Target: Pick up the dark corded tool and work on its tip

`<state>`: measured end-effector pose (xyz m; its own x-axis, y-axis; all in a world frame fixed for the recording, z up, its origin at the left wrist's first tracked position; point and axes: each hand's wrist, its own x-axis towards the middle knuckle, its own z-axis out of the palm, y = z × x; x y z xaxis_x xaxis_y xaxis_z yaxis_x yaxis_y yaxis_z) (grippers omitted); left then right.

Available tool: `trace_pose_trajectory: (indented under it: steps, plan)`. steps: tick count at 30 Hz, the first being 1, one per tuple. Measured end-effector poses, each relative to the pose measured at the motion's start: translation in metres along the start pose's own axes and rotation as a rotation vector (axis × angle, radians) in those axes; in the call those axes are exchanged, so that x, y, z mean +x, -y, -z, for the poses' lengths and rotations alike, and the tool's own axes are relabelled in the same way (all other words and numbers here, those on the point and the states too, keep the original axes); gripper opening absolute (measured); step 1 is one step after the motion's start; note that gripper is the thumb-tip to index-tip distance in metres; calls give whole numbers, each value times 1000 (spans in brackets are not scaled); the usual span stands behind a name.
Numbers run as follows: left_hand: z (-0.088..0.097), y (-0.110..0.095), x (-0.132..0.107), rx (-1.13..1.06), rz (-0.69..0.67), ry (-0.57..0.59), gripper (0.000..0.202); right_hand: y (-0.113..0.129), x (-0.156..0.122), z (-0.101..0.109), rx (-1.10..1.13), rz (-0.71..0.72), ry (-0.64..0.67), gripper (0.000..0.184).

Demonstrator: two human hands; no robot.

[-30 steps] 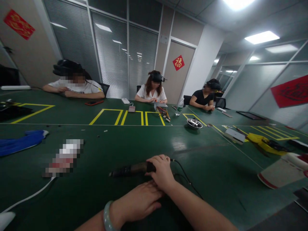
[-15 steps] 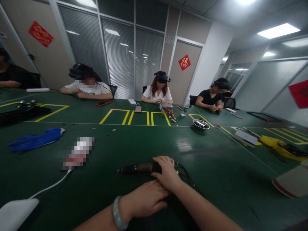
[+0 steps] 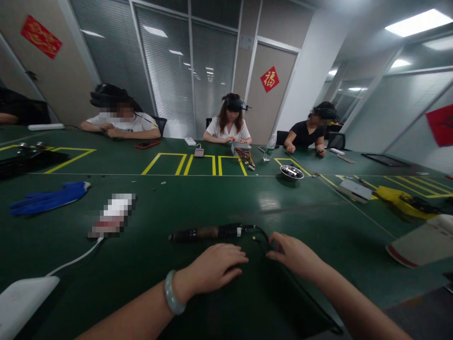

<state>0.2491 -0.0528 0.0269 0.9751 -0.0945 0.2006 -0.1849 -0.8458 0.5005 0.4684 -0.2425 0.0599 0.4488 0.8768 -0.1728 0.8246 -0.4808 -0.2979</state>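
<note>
The screwdriver (image 3: 207,233) lies towards the table's (image 3: 212,200) near edge. Of the 2 hands, the left hand (image 3: 215,265), fingers loosely spread, is just beside it; the right hand (image 3: 292,252) curls at the black cord (image 3: 313,301), whether pinching it I cannot tell.

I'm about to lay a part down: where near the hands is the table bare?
Bare table lies beyond the tool, towards the bowl, and between the right hand and the white container. It is crowded where the cable runs by the right hand, and in the narrow strip between left hand and tool.
</note>
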Motion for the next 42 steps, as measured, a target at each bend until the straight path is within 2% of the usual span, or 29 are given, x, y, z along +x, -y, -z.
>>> trace_pose_trajectory:
  steps: [3, 7, 9, 12, 16, 18, 23, 29, 32, 35, 37, 42]
  plan:
    - [5, -6, 12, 83, 111, -125, 24, 0, 3, -8, -11, -2, 18, 30]
    - [11, -3, 37, 225, 181, -227, 29, -1, 16, -11, -46, 8, 25, 23]
    - [10, 3, 52, 286, 195, -212, 31, -1, 23, -10, -19, 18, 68, 17]
    - [4, 12, 72, 336, 237, -140, 26, 1, 29, -14, 88, 13, 191, 17]
    - [-7, 20, 85, 349, 273, -101, 18, 8, 35, -31, 479, -28, 286, 23]
    - [-10, 21, 87, 355, 294, -98, 16, 11, 39, -41, 578, -40, 222, 24]
    - [-10, 22, 89, 361, 317, -87, 12, 10, 55, -45, 530, 24, -116, 24]
    - [-10, 24, 92, 351, 343, -111, 15, 3, 68, -44, 682, -3, -58, 21]
    - [-13, 27, 90, 332, 343, -129, 15, 2, 63, -47, 555, -37, -218, 21]
    - [-15, 29, 88, 316, 344, -143, 16, 1, 59, -48, 361, 21, -388, 20]
    - [-16, 30, 88, 308, 337, -150, 15, 0, 59, -48, 264, 71, -426, 19]
    - [-14, 31, 89, 327, 332, -135, 13, 1, 61, -51, 136, 132, -409, 19]
